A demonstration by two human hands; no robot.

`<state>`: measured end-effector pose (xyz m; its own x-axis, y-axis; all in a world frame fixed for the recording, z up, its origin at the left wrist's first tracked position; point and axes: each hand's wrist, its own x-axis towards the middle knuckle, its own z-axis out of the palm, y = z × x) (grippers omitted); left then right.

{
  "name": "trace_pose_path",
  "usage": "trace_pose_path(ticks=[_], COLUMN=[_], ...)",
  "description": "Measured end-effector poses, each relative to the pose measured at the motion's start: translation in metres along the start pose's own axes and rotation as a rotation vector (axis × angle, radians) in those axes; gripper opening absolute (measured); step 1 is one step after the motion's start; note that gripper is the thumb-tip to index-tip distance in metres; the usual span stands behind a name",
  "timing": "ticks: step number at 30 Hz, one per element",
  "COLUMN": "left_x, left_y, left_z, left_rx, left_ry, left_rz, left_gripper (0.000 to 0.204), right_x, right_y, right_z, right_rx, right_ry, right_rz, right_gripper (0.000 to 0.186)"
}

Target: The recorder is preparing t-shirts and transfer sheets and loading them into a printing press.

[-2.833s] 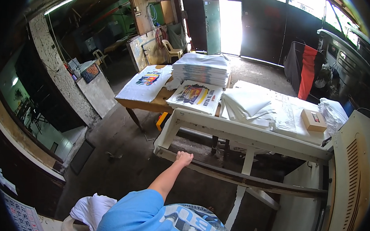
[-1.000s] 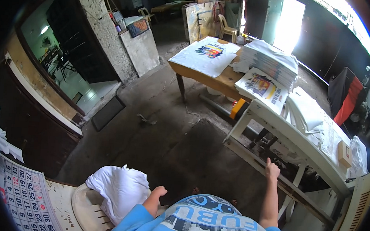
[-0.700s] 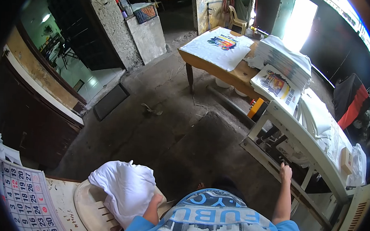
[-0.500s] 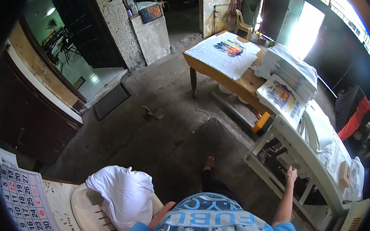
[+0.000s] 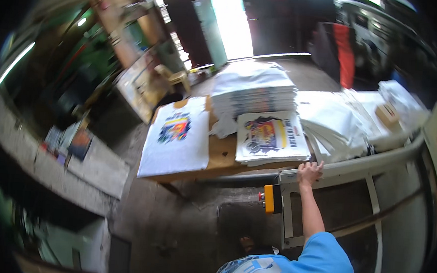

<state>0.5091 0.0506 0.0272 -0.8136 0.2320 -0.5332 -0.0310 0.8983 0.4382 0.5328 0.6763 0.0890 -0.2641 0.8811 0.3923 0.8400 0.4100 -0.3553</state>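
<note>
My right hand point(image 5: 310, 172), at the end of my bare forearm, grips the top rail of a white metal frame point(image 5: 362, 163) with its fingers bent over it. Just left of the frame's corner sits a yellow control box with a red button point(image 5: 272, 199). Beyond my hand, a pile of printed white sheets point(image 5: 273, 137) lies on a wooden table point(image 5: 227, 164), before a taller white stack point(image 5: 254, 81); one printed white cloth point(image 5: 172, 156) lies flat to the left. My left hand is not in view.
More white material point(image 5: 336, 126), a small tan box point(image 5: 387, 117) and bagged items point(image 5: 401, 95) lie right of the stacks. A concrete half wall point(image 5: 96, 166) and doorway stand left. Dark floor point(image 5: 182, 234) lies below. A plastic chair point(image 5: 174, 79) and an open gate door are behind.
My view has swung up toward the table, blurring the edges. My right hand has moved to the frame's upper rail near the table. My left hand and the seat with white cloth left view.
</note>
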Motion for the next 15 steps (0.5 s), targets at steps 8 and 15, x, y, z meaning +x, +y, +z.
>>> trace_pose_path(ticks=[8,15], left_x=[0.177,0.251], left_y=[0.148,0.246], left_z=[-0.039,-0.013], left_rx=[0.209,0.145], left_ry=[-0.25,-0.343], left_rz=[0.541,0.839], left_gripper=[0.029,0.029], right_x=[0.002,-0.001], right_y=[0.02,0.011], right_z=[0.026,0.001], right_rx=[0.033,0.03], right_ry=[0.21,-0.095], right_rz=[-0.027,0.152], right_gripper=[0.033,0.032])
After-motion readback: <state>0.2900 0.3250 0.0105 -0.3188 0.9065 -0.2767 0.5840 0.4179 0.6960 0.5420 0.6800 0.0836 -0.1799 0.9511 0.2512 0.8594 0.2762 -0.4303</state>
